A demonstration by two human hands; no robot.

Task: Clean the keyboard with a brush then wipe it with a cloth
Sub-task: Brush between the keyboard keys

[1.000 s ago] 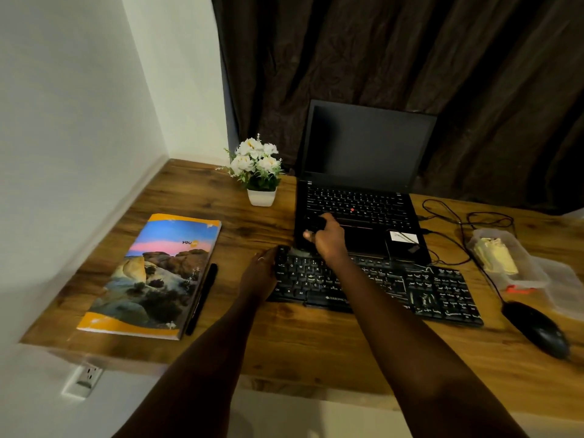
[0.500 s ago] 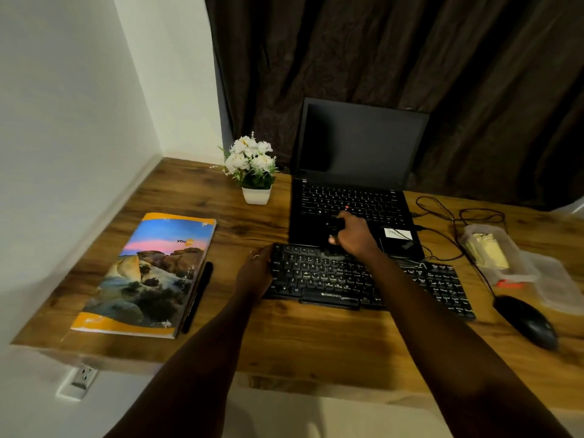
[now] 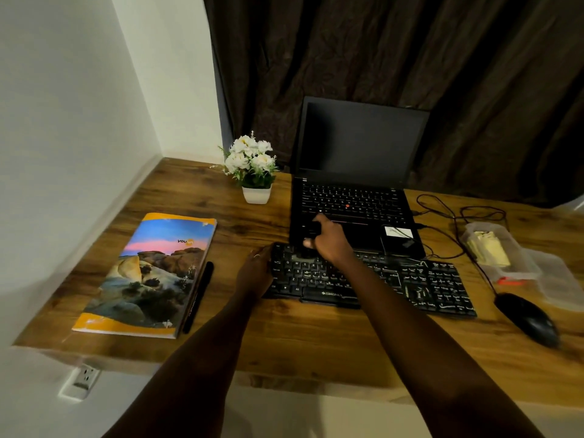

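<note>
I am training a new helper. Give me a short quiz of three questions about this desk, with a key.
1. True or false: the left hand holds the left end of the keyboard.
2. What lies between the book and the keyboard? A) spoon B) pen C) cup
3. Fill in: the flower pot stands to the ___ of the laptop.
Key: 1 true; 2 B; 3 left.

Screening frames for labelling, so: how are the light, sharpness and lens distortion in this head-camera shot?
Head view: dim, warm light; the black keyboard and laptop lose detail; the mouse and right-side key legends smear; the brush in the right hand is a dark blur; wide-angle bends the desk edges.
</note>
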